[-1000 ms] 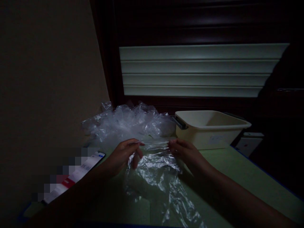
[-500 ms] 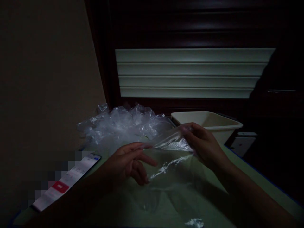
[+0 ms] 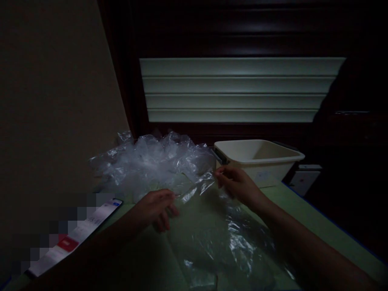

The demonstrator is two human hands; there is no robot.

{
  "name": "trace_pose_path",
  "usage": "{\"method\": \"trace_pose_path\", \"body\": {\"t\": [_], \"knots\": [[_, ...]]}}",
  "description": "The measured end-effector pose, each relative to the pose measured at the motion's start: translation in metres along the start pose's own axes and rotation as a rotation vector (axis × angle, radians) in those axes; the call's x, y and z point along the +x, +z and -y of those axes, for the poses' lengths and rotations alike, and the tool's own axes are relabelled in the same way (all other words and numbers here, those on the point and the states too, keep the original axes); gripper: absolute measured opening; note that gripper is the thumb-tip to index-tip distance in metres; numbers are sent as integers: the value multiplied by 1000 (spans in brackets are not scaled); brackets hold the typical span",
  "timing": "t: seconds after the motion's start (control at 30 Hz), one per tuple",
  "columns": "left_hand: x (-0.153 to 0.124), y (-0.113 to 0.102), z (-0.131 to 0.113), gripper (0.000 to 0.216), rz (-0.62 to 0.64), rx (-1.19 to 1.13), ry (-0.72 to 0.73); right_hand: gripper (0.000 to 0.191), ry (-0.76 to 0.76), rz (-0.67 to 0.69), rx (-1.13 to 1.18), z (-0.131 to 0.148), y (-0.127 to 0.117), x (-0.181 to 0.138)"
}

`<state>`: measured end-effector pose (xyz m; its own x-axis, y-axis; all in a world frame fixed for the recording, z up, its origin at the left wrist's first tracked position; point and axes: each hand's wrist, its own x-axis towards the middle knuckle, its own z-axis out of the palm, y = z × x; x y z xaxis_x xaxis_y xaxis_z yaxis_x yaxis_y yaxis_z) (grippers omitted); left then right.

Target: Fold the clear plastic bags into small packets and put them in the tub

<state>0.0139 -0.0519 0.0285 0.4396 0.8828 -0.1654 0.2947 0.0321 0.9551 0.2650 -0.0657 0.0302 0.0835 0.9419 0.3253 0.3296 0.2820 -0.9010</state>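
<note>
A clear plastic bag (image 3: 239, 238) hangs between my two hands, over the green tabletop. My left hand (image 3: 157, 208) pinches its upper left edge between thumb and forefinger, with the other fingers curled below and slightly blurred. On the right, my right hand (image 3: 236, 182) is closed on the upper right edge of the same bag. The bag's lower part spreads toward me, crumpled and shiny on its right side. Behind my hands lies a heap of clear plastic bags (image 3: 154, 157).
A cream plastic bin (image 3: 257, 171) with dark handles stands behind my right hand. A phone (image 3: 79, 238) with a lit screen, partly pixelated, rests at the left. The green table (image 3: 315, 218) has a blue edge. A white boxy thing (image 3: 304, 182) is beyond it, right.
My hands have come closer together, the right one moving left and slightly down. The bag's top edge is less stretched, and its body spreads further right. The view has shifted slightly.
</note>
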Motion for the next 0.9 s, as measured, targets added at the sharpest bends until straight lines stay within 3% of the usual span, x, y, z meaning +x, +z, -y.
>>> {"method": "trace_pose_path", "body": {"t": [0.17, 0.3, 0.37, 0.43, 0.53, 0.7, 0.8, 0.9], "knots": [[0, -6, 20, 49, -269, 416, 311, 23, -73, 105, -208, -33, 16, 5], [-14, 10, 29, 36, -127, 603, 527, 20, -115, 179, -367, -46, 24, 8], [-21, 18, 36, 38, -4, 879, 777, 19, -143, 202, -429, -48, 26, 9], [-24, 23, 43, 44, -79, 1011, 875, 15, -173, 201, -486, -45, 26, 10], [-24, 22, 49, 44, -184, 1077, 933, 13, -217, 149, -557, -35, 20, 10], [-24, 22, 53, 37, -259, 1118, 958, 24, -323, 67, -599, -8, 11, 0], [-25, 25, 55, 37, -330, 1165, 971, 29, -382, 193, -598, 6, 15, -17], [-24, 24, 59, 42, -355, 1247, 946, 39, -389, 472, -670, 11, 21, -36]]}}
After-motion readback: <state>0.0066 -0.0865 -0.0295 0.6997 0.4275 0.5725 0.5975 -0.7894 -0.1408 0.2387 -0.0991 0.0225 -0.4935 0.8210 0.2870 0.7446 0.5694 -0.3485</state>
